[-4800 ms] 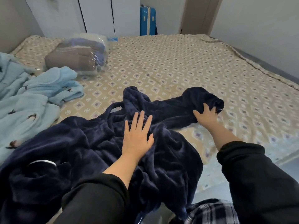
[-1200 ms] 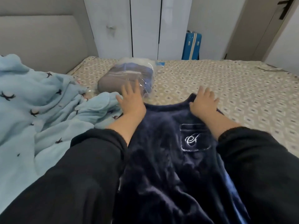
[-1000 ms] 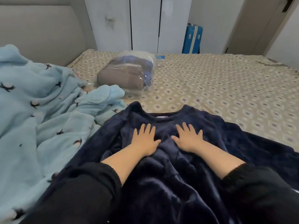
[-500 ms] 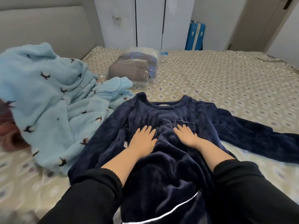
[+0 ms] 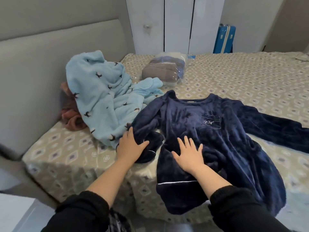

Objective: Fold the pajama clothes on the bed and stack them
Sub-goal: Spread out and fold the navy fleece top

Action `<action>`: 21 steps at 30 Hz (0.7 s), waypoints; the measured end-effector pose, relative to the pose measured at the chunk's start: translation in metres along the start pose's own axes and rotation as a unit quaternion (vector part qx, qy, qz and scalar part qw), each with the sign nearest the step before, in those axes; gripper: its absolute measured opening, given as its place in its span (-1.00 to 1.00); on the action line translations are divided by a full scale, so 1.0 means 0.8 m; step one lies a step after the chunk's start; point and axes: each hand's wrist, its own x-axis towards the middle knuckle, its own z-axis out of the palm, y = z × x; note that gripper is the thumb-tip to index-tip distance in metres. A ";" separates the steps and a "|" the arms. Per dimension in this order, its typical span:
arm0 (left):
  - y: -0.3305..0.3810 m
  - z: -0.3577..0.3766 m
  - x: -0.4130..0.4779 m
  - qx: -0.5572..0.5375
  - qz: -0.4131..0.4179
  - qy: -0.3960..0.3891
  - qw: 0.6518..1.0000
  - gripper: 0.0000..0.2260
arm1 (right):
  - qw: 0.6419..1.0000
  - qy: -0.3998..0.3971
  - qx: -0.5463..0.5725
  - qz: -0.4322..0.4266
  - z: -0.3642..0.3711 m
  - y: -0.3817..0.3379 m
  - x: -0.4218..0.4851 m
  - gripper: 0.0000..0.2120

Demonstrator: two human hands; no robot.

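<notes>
A navy fleece pajama top [image 5: 209,131] lies front up on the patterned bed [image 5: 250,77], collar away from me, its pocket showing. The hem hangs over the bed's near edge. One sleeve stretches out to the right; the other is bunched at the left. My left hand [image 5: 132,146] lies against that bunched sleeve [image 5: 147,136], fingers straight and thumb spread over the cloth. My right hand [image 5: 189,154] presses flat on the top's lower front with its fingers spread. A light blue pajama pile [image 5: 103,101] with dark bird motifs sits crumpled just left of the navy top.
A reddish-brown garment [image 5: 70,114] is wedged between the blue pile and the grey headboard [image 5: 41,64]. A plastic-wrapped bundle [image 5: 165,71] lies at the far side of the bed. White wardrobe doors [image 5: 177,24] and a blue suitcase [image 5: 224,39] stand beyond.
My left hand has moved off the top's chest to the bunched left sleeve. My right hand has slid down and left onto the lower front. The view has pulled back.
</notes>
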 end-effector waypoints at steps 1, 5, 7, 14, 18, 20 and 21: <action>-0.005 -0.002 -0.003 -0.067 -0.032 -0.004 0.997 -0.17 | 1.000 0.017 0.003 0.001 0.004 0.003 -0.001 -0.34; -0.017 -0.006 -0.018 -0.098 -0.121 0.016 0.988 -0.14 | 0.998 0.053 0.024 0.005 0.007 0.006 -0.003 -0.33; -0.019 -0.004 -0.028 -0.104 -0.163 0.006 0.981 -0.18 | 0.998 0.059 -0.001 0.009 0.009 0.006 -0.005 -0.32; -0.020 -0.057 -0.032 -0.058 0.162 0.240 0.955 -0.44 | 0.997 0.062 -0.042 0.016 0.004 0.002 -0.008 -0.31; -0.030 -0.081 -0.010 -0.020 0.341 0.171 0.924 -0.28 | 0.993 0.105 -0.057 0.023 0.004 0.000 -0.015 -0.31; -0.040 -0.075 -0.013 -0.064 0.246 0.021 0.967 -0.09 | 0.990 0.127 -0.066 0.018 0.005 -0.001 -0.018 -0.32; -0.049 -0.070 -0.016 -0.116 0.197 -0.028 0.973 -0.06 | 0.989 0.133 -0.069 0.017 0.005 -0.001 -0.020 -0.33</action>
